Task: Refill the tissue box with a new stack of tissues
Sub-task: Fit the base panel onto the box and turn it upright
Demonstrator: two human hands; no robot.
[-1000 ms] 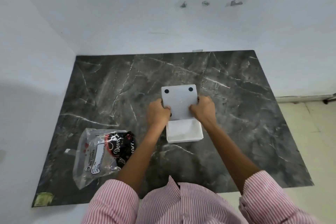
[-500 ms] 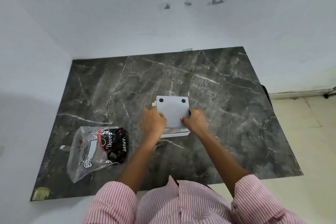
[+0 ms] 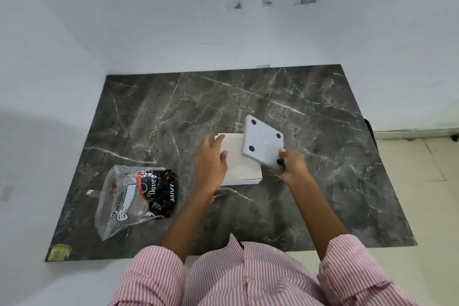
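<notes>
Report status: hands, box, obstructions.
Left hand rests on white box. Right hand grips grey base panel, tilted off it. Tissue pack in bag lies left, apart.

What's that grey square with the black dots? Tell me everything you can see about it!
It is a flat, square, pale grey plate with rounded corners and four small black dots, one near each corner. It looks like smooth hard plastic. It is tilted and overlaps the right edge of the white box on the dark marble table. The right hand grips its near right corner, partly hiding one dot. Whether it touches the box, I cannot tell.
</notes>
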